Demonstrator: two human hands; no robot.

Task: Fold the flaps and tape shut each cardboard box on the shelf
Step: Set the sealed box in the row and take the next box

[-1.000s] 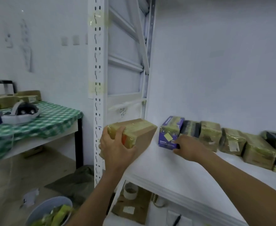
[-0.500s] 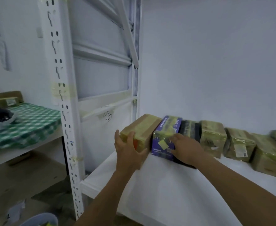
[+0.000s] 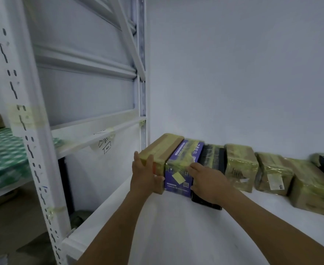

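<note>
My left hand (image 3: 145,176) grips the near end of the brown box (image 3: 163,148), fingers up its face and thumb at the lower corner. The box rests on the white shelf (image 3: 176,226) at the left end of the row, touching the purple box (image 3: 182,163). My right hand (image 3: 207,180) lies flat, fingers straight, against the purple box's near end, palm over the black box (image 3: 212,157). More taped boxes (image 3: 239,165) continue rightward. A desk (image 3: 2,155) with a green checked cloth stands far left.
</note>
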